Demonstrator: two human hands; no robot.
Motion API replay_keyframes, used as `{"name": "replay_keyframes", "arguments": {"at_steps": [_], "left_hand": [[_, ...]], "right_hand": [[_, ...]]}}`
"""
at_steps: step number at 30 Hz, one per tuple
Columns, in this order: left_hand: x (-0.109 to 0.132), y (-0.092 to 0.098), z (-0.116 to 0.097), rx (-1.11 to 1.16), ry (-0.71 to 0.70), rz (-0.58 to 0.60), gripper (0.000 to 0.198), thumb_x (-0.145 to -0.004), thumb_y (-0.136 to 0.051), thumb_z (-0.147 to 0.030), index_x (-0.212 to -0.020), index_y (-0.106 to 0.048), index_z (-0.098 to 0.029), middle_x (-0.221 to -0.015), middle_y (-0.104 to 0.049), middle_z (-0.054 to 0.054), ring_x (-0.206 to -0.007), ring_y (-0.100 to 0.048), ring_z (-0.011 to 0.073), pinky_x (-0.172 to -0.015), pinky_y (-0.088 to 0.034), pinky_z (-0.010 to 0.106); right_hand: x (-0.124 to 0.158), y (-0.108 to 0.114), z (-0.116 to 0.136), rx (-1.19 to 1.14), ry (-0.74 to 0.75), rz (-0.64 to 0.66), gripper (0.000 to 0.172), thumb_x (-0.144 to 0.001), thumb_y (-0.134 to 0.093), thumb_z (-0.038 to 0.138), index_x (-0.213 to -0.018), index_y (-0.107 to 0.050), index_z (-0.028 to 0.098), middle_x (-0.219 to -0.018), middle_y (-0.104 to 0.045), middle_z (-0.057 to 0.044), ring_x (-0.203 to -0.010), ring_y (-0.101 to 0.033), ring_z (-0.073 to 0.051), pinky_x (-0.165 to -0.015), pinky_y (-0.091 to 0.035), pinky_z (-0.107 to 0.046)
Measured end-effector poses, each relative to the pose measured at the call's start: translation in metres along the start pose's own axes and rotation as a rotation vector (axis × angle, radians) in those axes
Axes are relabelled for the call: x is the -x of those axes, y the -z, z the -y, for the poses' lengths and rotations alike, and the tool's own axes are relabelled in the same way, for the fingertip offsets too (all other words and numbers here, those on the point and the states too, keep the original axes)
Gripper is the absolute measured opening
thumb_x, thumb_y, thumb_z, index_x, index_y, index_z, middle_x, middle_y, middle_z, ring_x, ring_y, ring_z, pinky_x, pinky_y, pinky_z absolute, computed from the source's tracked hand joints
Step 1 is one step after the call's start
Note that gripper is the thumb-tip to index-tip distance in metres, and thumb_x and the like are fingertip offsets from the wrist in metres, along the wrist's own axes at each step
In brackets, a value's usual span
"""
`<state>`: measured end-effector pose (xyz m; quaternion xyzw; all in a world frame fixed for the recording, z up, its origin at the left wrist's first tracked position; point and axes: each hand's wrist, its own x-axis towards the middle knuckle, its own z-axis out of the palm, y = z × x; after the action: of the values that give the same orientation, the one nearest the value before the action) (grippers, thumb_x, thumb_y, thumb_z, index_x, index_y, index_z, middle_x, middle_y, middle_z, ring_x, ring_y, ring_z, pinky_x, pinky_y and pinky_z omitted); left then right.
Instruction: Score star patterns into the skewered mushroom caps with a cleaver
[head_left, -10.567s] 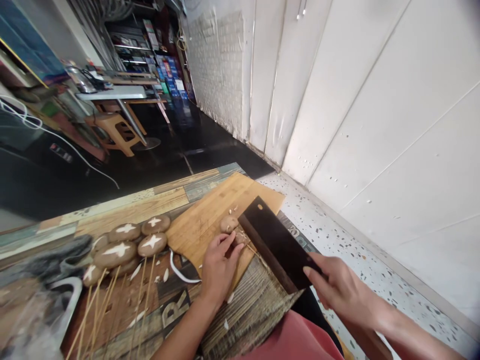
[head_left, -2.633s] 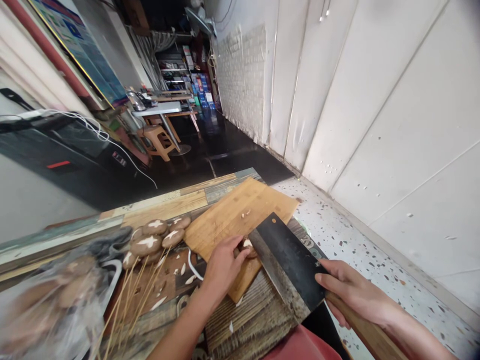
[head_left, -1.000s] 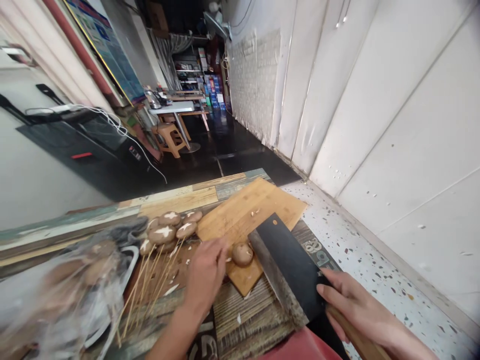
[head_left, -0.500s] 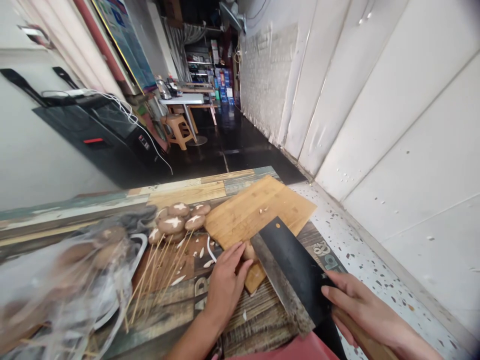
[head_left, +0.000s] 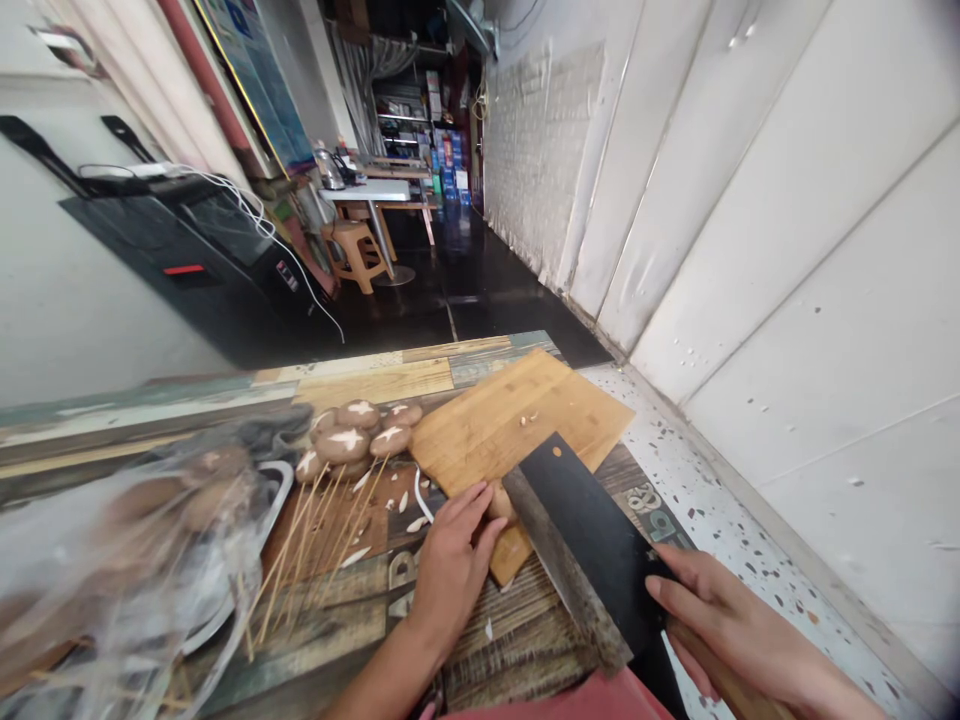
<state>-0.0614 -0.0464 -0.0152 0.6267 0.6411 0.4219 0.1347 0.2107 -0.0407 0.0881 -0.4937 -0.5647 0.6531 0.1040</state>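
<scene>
My left hand (head_left: 459, 545) pinches a brown mushroom (head_left: 501, 503) between fingers and thumb at the near end of a wooden cutting board (head_left: 517, 420). Part of the mushroom is hidden by those fingers. In my right hand (head_left: 712, 610) is a cleaver (head_left: 581, 540) with a wooden handle; its broad dark blade lies tilted, its upper end right beside the mushroom. I cannot tell whether the edge touches it. Left of the board, several mushrooms (head_left: 347, 443) with white crosses cut in their caps sit on thin wooden skewers (head_left: 298, 550).
A clear plastic bag (head_left: 142, 580) of mushrooms lies over a white-rimmed tray (head_left: 276, 500) at the left. White trimmings (head_left: 356, 557) are scattered on the wood-patterned table (head_left: 337, 610). Beyond stand a stool (head_left: 354, 250) and a small table (head_left: 371, 190); a white wall (head_left: 720, 200) runs along the right.
The view has shifted very slightly. Both hands, the cleaver and the mushroom keep nearly the same positions.
</scene>
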Motion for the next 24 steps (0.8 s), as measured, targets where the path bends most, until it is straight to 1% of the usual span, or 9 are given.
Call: {"name": "replay_keyframes", "arguments": {"at_steps": [4,9,13,15,17,19,20,22,24], "left_hand": [[-0.001,0.0,0.0,0.01,-0.012,-0.007,0.032,-0.084,-0.06,-0.032,-0.113,-0.068,-0.019,-0.117,-0.068,0.01,-0.11,-0.062,0.0247,-0.099,-0.049,0.045],[-0.001,0.0,-0.001,-0.001,-0.036,0.005,0.031,-0.086,-0.059,-0.031,-0.112,-0.068,-0.018,-0.115,-0.069,0.011,-0.108,-0.063,0.0245,-0.099,-0.05,0.044],[-0.002,0.001,-0.001,-0.029,-0.041,0.014,0.031,-0.086,-0.059,-0.031,-0.113,-0.067,-0.018,-0.116,-0.068,0.011,-0.109,-0.062,0.0244,-0.098,-0.05,0.044],[-0.003,0.002,-0.001,-0.043,-0.05,0.02,0.032,-0.085,-0.06,-0.032,-0.113,-0.065,-0.018,-0.117,-0.067,0.011,-0.11,-0.061,0.0244,-0.098,-0.049,0.045],[-0.004,0.003,0.0,-0.045,-0.063,0.025,0.032,-0.084,-0.061,-0.032,-0.113,-0.063,-0.019,-0.12,-0.065,0.01,-0.112,-0.06,0.0244,-0.098,-0.049,0.045],[-0.004,0.003,0.0,-0.043,-0.066,0.028,0.03,-0.083,-0.062,-0.031,-0.111,-0.061,-0.019,-0.12,-0.065,0.009,-0.11,-0.061,0.024,-0.096,-0.05,0.044],[-0.003,0.002,-0.001,-0.042,-0.065,0.027,0.03,-0.083,-0.062,-0.03,-0.111,-0.061,-0.02,-0.118,-0.066,0.009,-0.108,-0.062,0.0238,-0.094,-0.052,0.044],[0.0,0.001,-0.001,-0.043,-0.071,0.009,0.03,-0.082,-0.063,-0.029,-0.11,-0.06,-0.019,-0.111,-0.068,0.008,-0.102,-0.065,0.0236,-0.09,-0.054,0.043],[0.004,-0.001,-0.002,-0.044,-0.111,-0.021,0.028,-0.083,-0.063,-0.029,-0.109,-0.061,-0.019,-0.107,-0.069,0.009,-0.099,-0.066,0.0241,-0.087,-0.055,0.042]], "right_hand": [[-0.005,0.001,-0.001,0.03,0.015,-0.001,0.02,-0.092,-0.048,0.04,-0.087,-0.048,0.021,-0.037,-0.051,0.008,-0.03,-0.043,-0.009,-0.034,-0.031,-0.017],[-0.02,0.001,0.011,-0.018,0.053,0.037,0.027,-0.09,-0.05,0.039,-0.106,-0.049,0.017,-0.039,-0.051,0.009,-0.03,-0.043,-0.01,-0.033,-0.028,-0.017],[-0.022,0.003,0.021,0.007,0.07,0.04,0.028,-0.09,-0.049,0.04,-0.106,-0.049,0.018,-0.039,-0.049,0.009,-0.032,-0.043,-0.01,-0.034,-0.031,-0.018],[-0.015,0.002,0.023,0.138,0.073,-0.016,0.023,-0.093,-0.043,0.04,-0.098,-0.05,0.019,-0.037,-0.047,0.01,-0.033,-0.045,-0.012,-0.038,-0.036,-0.02],[-0.005,-0.001,0.022,0.353,0.119,-0.121,0.024,-0.096,-0.037,0.038,-0.087,-0.05,0.02,-0.039,-0.046,0.009,-0.036,-0.049,-0.013,-0.045,-0.043,-0.023],[0.005,-0.008,0.018,0.616,0.266,-0.261,0.027,-0.098,-0.032,0.033,-0.083,-0.05,0.021,-0.047,-0.052,0.005,-0.043,-0.056,-0.014,-0.052,-0.046,-0.026],[0.009,-0.012,0.015,0.745,0.369,-0.318,0.026,-0.098,-0.031,0.03,-0.086,-0.051,0.02,-0.053,-0.055,0.003,-0.046,-0.058,-0.015,-0.053,-0.046,-0.026],[0.014,-0.022,0.004,0.99,0.585,-0.401,0.025,-0.097,-0.029,0.022,-0.098,-0.053,0.016,-0.062,-0.062,-0.001,-0.05,-0.06,-0.016,-0.05,-0.046,-0.026],[0.016,-0.031,-0.01,1.199,0.727,-0.467,0.027,-0.094,-0.029,0.013,-0.109,-0.052,0.012,-0.067,-0.067,-0.004,-0.051,-0.062,-0.016,-0.047,-0.046,-0.025]]}}
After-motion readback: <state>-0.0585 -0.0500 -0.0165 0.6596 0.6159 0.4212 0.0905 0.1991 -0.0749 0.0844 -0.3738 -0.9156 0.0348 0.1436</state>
